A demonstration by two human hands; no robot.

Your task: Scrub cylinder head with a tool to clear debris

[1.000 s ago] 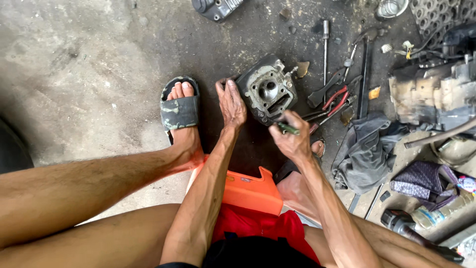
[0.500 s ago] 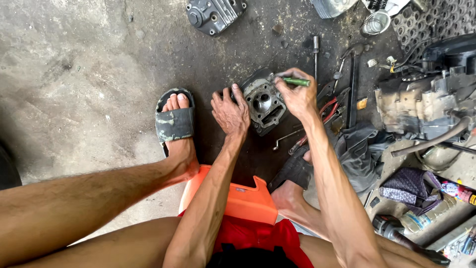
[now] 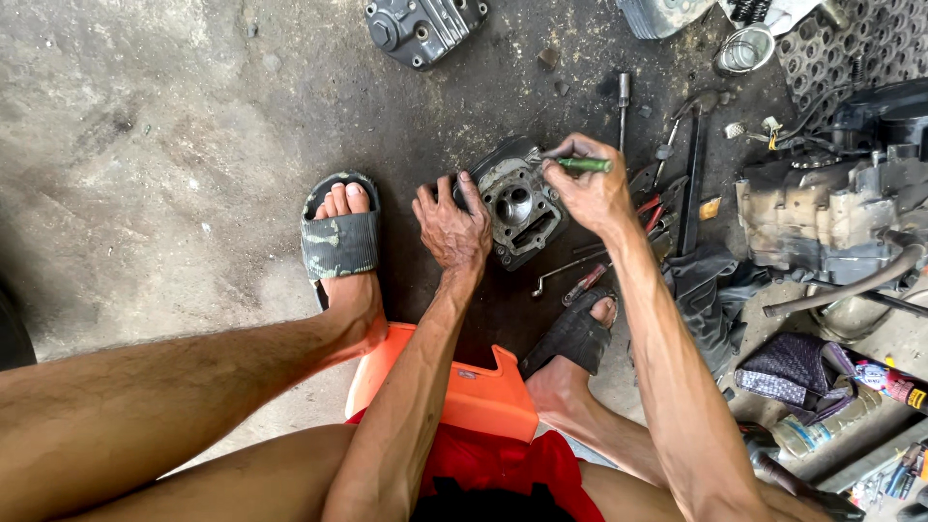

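Bare, stained concrete floor (image 3: pixel 145 145) stretches left of the engine cylinder (image 3: pixel 517 203), turning dark and oily around it. A sandalled foot (image 3: pixel 340 242) stands left of the cylinder. The left hand (image 3: pixel 452 224) presses flat on the cylinder's left edge, fingers spread. The right hand (image 3: pixel 590 188), at its upper right, pinches a green-handled tool (image 3: pixel 583 165). Right of the cylinder lie scattered tools (image 3: pixel 667 193), rags and an engine block (image 3: pixel 831 217).
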